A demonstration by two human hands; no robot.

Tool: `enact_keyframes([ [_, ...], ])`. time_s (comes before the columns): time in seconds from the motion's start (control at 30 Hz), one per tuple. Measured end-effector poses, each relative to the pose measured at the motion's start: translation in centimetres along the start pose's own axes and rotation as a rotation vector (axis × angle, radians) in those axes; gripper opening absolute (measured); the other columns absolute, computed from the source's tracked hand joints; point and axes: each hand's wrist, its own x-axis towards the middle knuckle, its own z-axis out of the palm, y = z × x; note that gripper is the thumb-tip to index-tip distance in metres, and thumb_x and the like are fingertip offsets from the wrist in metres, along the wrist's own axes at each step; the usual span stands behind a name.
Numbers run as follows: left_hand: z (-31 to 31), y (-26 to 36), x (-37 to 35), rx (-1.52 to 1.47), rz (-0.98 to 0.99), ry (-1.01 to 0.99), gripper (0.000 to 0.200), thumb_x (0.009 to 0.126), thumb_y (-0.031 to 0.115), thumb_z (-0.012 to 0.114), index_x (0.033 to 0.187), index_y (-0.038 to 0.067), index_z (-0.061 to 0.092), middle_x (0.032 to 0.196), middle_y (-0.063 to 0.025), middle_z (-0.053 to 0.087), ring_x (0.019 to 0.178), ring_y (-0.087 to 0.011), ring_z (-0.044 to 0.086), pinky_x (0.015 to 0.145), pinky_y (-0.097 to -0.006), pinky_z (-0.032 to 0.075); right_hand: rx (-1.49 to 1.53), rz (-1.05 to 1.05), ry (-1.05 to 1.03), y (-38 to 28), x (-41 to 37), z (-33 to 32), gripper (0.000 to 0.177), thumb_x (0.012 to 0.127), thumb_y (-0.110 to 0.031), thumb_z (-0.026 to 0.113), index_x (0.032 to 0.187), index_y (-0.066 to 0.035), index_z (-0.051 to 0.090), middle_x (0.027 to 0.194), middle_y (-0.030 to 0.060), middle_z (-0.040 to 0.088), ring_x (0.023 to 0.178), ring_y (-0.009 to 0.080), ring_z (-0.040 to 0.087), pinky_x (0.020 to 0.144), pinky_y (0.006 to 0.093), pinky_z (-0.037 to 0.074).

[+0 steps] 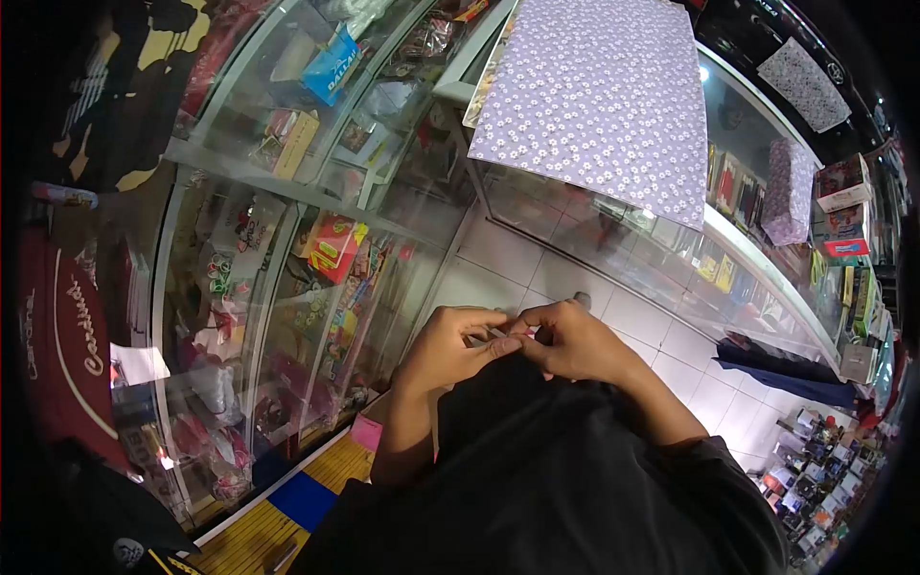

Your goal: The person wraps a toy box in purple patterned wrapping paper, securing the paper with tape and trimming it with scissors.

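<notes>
My left hand and my right hand meet in front of my black shirt, above the tiled floor. The fingertips of both hands are pinched together around a small, partly pink and white piece. Fingers cover most of it, so its kind cannot be made out. Beyond my hands, a sheet of lilac paper with white flowers lies on the glass counter, its near edge hanging over. Neither hand touches the paper.
A glass display case with packaged goods stands on the left. On the right, a box wrapped in floral paper rests on the glass counter beside stacked boxes. Many small items lie at the lower right. White tiles cover the floor.
</notes>
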Motion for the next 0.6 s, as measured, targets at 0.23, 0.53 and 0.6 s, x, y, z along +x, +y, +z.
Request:
enact_keyframes([
  [0.23,1.7,-4.7,1.1,-0.169,-0.099,0.155,0.015,0.095,0.007,0.073,0.102,-0.005,0.074,0.094,-0.0102,0.076,0.085,-0.0125,0.072,0.076,-0.0250,0.056,-0.185,-0.160,0.149,3.8,1.9,0.4,0.017,0.096,-0.012,0.065,0.104,0.001,0.073,0.065,0.0143,0.070,0.052,0.0207,0.068,0.055,0.0346,0.053],
  [0.53,5.0,-7.2,4.2,-0.177,-0.109,0.288,0.016,0.096,0.014,0.073,0.099,-0.003,0.073,0.092,-0.0054,0.075,0.085,-0.0100,0.070,0.071,-0.0227,0.052,-0.185,-0.135,0.061,8.3,5.1,-2.9,0.020,0.097,-0.018,0.067,0.101,0.001,0.073,0.067,0.0129,0.070,0.052,0.0202,0.067,0.054,0.0337,0.051],
  [0.6,4.9,-9.5,4.9,-0.171,-0.117,0.309,0.017,0.095,0.014,0.074,0.099,-0.002,0.073,0.091,-0.0067,0.075,0.084,-0.0116,0.071,0.072,-0.0250,0.053,-0.240,-0.166,0.120,9.3,6.4,-2.6,0.021,0.096,-0.020,0.069,0.100,0.000,0.074,0.066,0.0146,0.069,0.054,0.0231,0.066,0.055,0.0358,0.050],
])
